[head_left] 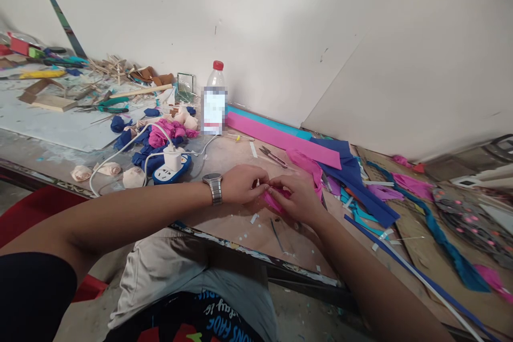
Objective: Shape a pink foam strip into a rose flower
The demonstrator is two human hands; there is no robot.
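A piece of pink crepe paper (273, 200) lies between my hands, low over the worktable (232, 224). My left hand (245, 184), below a wristwatch (214, 188), pinches its left end with thumb and forefinger. From the other side my right hand (298, 197) grips the same paper, its fingers bent over it and the fingertips of both hands nearly touching. Part of the paper is hidden under the right fingers. Just beyond my hands are a pair of thread snips (273, 156) and another crumpled pink crepe piece (306, 163).
Left of my hands stands a blue power strip (171, 171) with a white cable, beside crepe paper flowers (166, 132). A red-capped bottle (216, 77) with a phone (214, 112) before it stands near the wall. Folded pink crepe (280, 136) and blue strips (368, 192) spread rightward.
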